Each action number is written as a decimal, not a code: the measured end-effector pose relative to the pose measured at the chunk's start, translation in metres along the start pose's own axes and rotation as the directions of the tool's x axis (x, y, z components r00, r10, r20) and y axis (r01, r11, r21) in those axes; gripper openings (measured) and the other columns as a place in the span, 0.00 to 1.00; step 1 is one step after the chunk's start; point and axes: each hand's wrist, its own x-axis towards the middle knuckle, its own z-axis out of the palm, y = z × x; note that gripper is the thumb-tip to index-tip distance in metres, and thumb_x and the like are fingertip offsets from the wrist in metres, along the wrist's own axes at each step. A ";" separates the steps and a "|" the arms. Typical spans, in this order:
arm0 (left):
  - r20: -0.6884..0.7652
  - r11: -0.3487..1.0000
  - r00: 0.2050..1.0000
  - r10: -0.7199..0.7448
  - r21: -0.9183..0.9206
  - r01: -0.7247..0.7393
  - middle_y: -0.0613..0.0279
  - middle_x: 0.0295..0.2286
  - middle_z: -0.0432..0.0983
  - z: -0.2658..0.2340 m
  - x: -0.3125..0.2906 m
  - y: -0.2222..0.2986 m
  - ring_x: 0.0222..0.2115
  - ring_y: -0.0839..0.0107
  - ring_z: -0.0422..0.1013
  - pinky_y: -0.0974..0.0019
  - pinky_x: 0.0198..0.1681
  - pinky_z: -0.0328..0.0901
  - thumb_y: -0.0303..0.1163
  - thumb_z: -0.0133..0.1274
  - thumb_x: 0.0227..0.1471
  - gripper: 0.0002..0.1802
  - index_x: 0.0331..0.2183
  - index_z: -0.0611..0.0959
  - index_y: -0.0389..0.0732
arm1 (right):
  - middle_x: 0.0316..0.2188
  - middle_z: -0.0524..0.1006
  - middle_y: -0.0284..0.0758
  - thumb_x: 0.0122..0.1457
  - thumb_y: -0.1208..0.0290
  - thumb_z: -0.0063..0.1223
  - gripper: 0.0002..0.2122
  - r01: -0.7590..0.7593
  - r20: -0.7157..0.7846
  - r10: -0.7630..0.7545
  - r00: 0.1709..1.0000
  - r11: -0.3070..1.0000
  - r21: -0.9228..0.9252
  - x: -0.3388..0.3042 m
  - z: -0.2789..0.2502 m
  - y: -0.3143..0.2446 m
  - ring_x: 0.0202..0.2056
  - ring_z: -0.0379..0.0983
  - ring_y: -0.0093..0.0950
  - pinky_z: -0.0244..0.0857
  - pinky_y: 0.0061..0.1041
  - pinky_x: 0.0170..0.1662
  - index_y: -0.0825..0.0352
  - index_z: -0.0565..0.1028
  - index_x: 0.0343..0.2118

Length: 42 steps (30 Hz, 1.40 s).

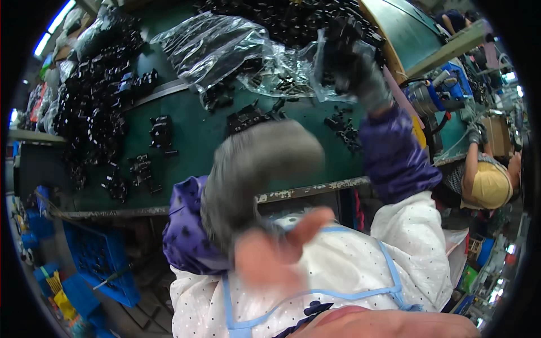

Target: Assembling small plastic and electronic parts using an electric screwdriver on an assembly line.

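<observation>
Showing at mid-frame, blurred: left hand (262,149) in a grey glove, bent at the wrist, with blurred bare fingers (267,256) just below; whether it is open or closed on anything cannot be told. Right hand (358,70), upper right of centre, in a grey and black glove, fingers dark and smeared, over or against a clear plastic bag (322,59); its grip cannot be told.

Sleeves: purple pair, the left one (189,228) dark-spotted, the right one (391,152) creased. Garment (360,265): white, dotted, light-blue trim, lower centre.

Cluster of black parts (245,118): centre of the frame, just above the left glove, partly hidden by it. Loose small black pieces (344,127): below the right hand. Clear plastic sheeting (211,48): crumpled, upper centre. Heap of black parts (287,14): top edge.

Black assemblies, three: one (161,133) left of centre, two (143,172) (115,186) lower, nearer the left. Large heap of black parts (93,112): upper left. All on a green worktop (191,132) with a worn edge.

Blue crate (104,262): lower left. Co-worker in a yellow cap (490,186): right side, near a cardboard box (496,135).
</observation>
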 end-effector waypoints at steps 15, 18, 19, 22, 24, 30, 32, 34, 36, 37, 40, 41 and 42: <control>-0.226 0.599 0.965 0.133 0.794 0.103 0.52 0.39 0.70 -0.091 0.004 -0.033 0.38 0.63 0.69 0.67 0.39 0.66 0.31 0.55 0.47 0.21 0.44 0.72 0.37 | 0.35 0.75 0.33 0.59 0.67 0.47 0.14 0.199 0.098 -0.182 0.978 0.693 -0.693 0.081 -0.027 -0.098 0.35 0.71 0.21 0.67 0.20 0.35 0.67 0.68 0.46; -0.295 0.033 0.899 -0.324 0.946 0.322 0.62 0.46 0.67 -0.132 -0.004 -0.125 0.43 0.62 0.67 0.58 0.44 0.65 0.44 0.57 0.45 0.27 0.47 0.71 0.50 | 0.26 0.74 0.30 0.57 0.69 0.50 0.10 0.233 0.074 -0.390 0.918 0.378 -0.896 0.025 -0.019 -0.058 0.24 0.69 0.17 0.66 0.17 0.26 0.65 0.74 0.41; -0.419 -0.258 0.699 -0.579 0.908 0.331 0.60 0.45 0.68 -0.131 -0.019 -0.151 0.47 0.60 0.65 0.55 0.47 0.63 0.45 0.59 0.43 0.28 0.47 0.72 0.53 | 0.26 0.74 0.29 0.55 0.71 0.53 0.12 0.154 0.065 -0.332 0.941 0.249 -0.956 0.011 -0.013 -0.047 0.25 0.69 0.15 0.65 0.16 0.26 0.65 0.73 0.42; -0.313 -0.085 0.602 -0.735 0.923 0.376 0.62 0.42 0.72 -0.140 -0.046 -0.191 0.43 0.57 0.69 0.58 0.45 0.65 0.40 0.60 0.42 0.24 0.44 0.75 0.54 | 0.29 0.75 0.31 0.54 0.73 0.54 0.11 0.227 0.252 -0.162 0.954 -0.158 -0.961 -0.022 0.000 0.001 0.32 0.70 0.20 0.66 0.21 0.36 0.66 0.74 0.41; -0.185 0.337 0.756 -0.628 0.810 0.479 0.63 0.37 0.75 -0.141 -0.059 -0.190 0.36 0.62 0.73 0.63 0.40 0.67 0.33 0.58 0.45 0.18 0.41 0.77 0.49 | 0.29 0.76 0.32 0.54 0.73 0.53 0.10 0.144 0.157 -0.070 0.985 -0.162 -0.976 -0.025 0.006 0.030 0.30 0.71 0.21 0.65 0.21 0.34 0.65 0.75 0.40; -0.390 0.685 0.609 -0.690 -0.082 0.724 0.67 0.33 0.71 -0.103 -0.107 -0.152 0.32 0.79 0.67 0.73 0.37 0.64 0.29 0.58 0.48 0.14 0.39 0.74 0.40 | 0.25 0.74 0.34 0.50 0.74 0.52 0.10 -0.053 -0.072 0.046 0.996 -0.328 -0.943 0.006 0.007 0.079 0.29 0.71 0.31 0.66 0.29 0.31 0.60 0.75 0.37; -0.426 0.583 0.636 -0.644 0.266 0.768 0.63 0.34 0.69 -0.091 -0.131 -0.129 0.36 0.73 0.66 0.69 0.42 0.62 0.33 0.61 0.43 0.20 0.39 0.73 0.40 | 0.25 0.74 0.35 0.49 0.73 0.52 0.10 0.003 -0.018 0.021 1.000 -0.734 -0.679 0.012 0.008 0.080 0.30 0.72 0.34 0.66 0.33 0.32 0.59 0.75 0.36; -0.323 0.520 0.801 -0.504 0.627 0.580 0.59 0.38 0.69 -0.087 -0.139 -0.114 0.41 0.66 0.65 0.64 0.47 0.60 0.34 0.64 0.38 0.27 0.41 0.73 0.41 | 0.28 0.75 0.38 0.51 0.67 0.49 0.07 0.038 -0.013 0.049 0.999 -0.898 -0.438 0.014 0.008 0.080 0.34 0.73 0.38 0.66 0.37 0.33 0.59 0.74 0.33; -0.129 0.469 0.939 -0.320 0.839 0.275 0.55 0.42 0.68 -0.089 -0.133 -0.103 0.45 0.60 0.65 0.61 0.50 0.59 0.34 0.66 0.33 0.33 0.45 0.72 0.42 | 0.29 0.74 0.38 0.51 0.67 0.50 0.08 0.078 0.046 0.065 0.997 -0.888 -0.454 0.013 0.006 0.080 0.35 0.72 0.39 0.67 0.37 0.34 0.59 0.74 0.34; 0.027 0.466 0.928 -0.372 0.870 0.161 0.54 0.43 0.68 -0.090 -0.124 -0.100 0.46 0.58 0.64 0.60 0.52 0.58 0.34 0.66 0.32 0.35 0.46 0.71 0.42 | 0.30 0.74 0.38 0.51 0.67 0.50 0.08 0.112 0.105 0.072 0.992 -0.882 -0.459 0.011 0.004 0.081 0.35 0.72 0.39 0.67 0.37 0.35 0.59 0.74 0.35; 0.317 0.499 0.700 -0.640 0.864 0.065 0.57 0.46 0.65 -0.085 -0.088 -0.113 0.48 0.57 0.61 0.56 0.52 0.59 0.41 0.67 0.28 0.47 0.53 0.66 0.47 | 0.34 0.73 0.37 0.50 0.65 0.51 0.10 0.136 0.113 0.093 0.989 -0.875 -0.464 0.011 -0.006 0.086 0.37 0.71 0.40 0.67 0.38 0.37 0.58 0.73 0.37; 0.323 0.493 0.676 -0.662 0.867 0.069 0.57 0.45 0.66 -0.084 -0.080 -0.116 0.47 0.57 0.62 0.56 0.51 0.60 0.41 0.67 0.28 0.47 0.53 0.66 0.46 | 0.35 0.73 0.37 0.50 0.65 0.51 0.11 0.150 0.160 0.084 0.984 -0.875 -0.460 0.010 -0.011 0.088 0.37 0.71 0.40 0.67 0.38 0.37 0.58 0.73 0.38; 0.333 0.479 0.617 -0.712 0.874 0.080 0.56 0.44 0.66 -0.082 -0.073 -0.120 0.47 0.56 0.63 0.56 0.51 0.60 0.41 0.67 0.27 0.47 0.53 0.66 0.46 | 0.35 0.73 0.37 0.51 0.64 0.50 0.11 0.151 0.159 0.088 0.983 -0.883 -0.444 0.009 -0.014 0.089 0.38 0.71 0.39 0.67 0.38 0.38 0.58 0.73 0.38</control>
